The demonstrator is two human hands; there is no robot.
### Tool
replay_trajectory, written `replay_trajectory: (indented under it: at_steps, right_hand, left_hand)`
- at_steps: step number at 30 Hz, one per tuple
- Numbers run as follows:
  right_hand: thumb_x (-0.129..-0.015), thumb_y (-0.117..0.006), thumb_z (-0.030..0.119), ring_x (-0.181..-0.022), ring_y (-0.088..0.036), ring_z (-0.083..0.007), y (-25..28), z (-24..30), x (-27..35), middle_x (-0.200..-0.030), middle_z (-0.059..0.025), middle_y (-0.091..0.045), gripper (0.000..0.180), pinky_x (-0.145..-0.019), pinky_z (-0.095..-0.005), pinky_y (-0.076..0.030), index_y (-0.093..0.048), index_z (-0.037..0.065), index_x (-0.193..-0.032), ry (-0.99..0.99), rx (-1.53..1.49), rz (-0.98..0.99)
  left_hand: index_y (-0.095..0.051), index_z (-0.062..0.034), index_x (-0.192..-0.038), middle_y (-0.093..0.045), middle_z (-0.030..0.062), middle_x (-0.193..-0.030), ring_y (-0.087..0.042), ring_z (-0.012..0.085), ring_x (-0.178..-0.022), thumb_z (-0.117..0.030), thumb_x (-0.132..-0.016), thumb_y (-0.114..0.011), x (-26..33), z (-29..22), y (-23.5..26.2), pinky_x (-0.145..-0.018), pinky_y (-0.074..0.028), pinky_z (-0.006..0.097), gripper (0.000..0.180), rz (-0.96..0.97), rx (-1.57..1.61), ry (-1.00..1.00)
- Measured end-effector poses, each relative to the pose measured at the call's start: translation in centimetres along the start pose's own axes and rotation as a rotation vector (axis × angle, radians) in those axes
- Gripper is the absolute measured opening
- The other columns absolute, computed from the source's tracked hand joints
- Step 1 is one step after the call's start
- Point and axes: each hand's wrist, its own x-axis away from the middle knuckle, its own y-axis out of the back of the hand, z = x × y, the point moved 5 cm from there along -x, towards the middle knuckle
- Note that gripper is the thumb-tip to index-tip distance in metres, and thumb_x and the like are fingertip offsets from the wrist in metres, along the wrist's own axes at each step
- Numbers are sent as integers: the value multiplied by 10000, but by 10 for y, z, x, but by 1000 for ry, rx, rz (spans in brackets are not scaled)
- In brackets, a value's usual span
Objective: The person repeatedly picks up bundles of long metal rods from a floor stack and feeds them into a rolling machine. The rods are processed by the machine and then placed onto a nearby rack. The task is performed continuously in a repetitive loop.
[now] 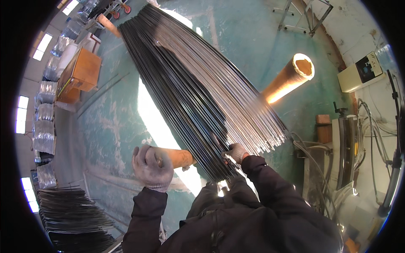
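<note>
We see both hands in grey work gloves, coming up from dark sleeves at the lower edge. The left hand (152,167) is raised in front of the chest, forearm nearly upright, its fingers curled into a closed fist; it sits over the near end of an orange-brown tube (179,157), and it seems to clasp that end, though the glove hides the contact. The right hand (237,152) reaches forward with the elbow bent, fingers closed around the near ends of a big bundle of thin metal rods (198,88). The bundle fans out from the right hand toward the upper left, dark on its left side and shining on its right, lying across the tube above the green floor (114,122). A second, thicker orange tube (291,76) lies to the right, well apart from the hands. Another heap of dark rods (69,211) lies at the lower left.
</note>
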Motion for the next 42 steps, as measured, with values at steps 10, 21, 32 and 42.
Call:
replay_trajectory:
  at_steps: [10, 21, 32, 42]
  right_hand:
    - [-1039, -714, 623, -1146, -739, -505, 18, 66, 127, -1134, -349, -769, 723, -1004, -545, -574, -750, -80, -1203, 6, 274, -277]
    - [-908, -851, 405, -857, -792, -405, -161, -268, 611, -881, -208, -790, 325, -791, -482, -622, -817, 84, -945, -763, 404, -811]
    - [-878, -787, 36, -765, -690, -440, -246, -372, 695, -765, -212, -658, 171, -706, -528, -543, -633, 46, -804, -490, 230, -1468]
    - [-938, -664, 48, -1194, -677, -378, -279, -464, 962, -1232, -188, -698, 328, -1098, -517, -545, -645, -3, -1262, -631, -640, -2449]
  left_hand:
    - [-665, -52, -1134, -683, 139, -1187, -708, 360, -1086, -143, -944, -750, 48, -69, 41, -1033, -567, 548, 227, 65, 489, -221]
    - [-600, -65, -1266, -678, 150, -1165, -691, 325, -1144, -349, -1161, -575, 161, -76, -179, -1062, -577, 537, 304, 928, 2003, 1570]
    - [-592, -12, -1069, -591, 154, -1004, -582, 347, -1017, -220, -1097, -624, 170, -238, -12, -1028, -494, 523, 212, 1433, 2234, 1304]
    - [-625, -83, -1269, -666, 16, -1054, -617, 163, -952, -221, -1185, -587, 89, -464, 196, -1001, -539, 402, 166, 1231, 2428, 231]
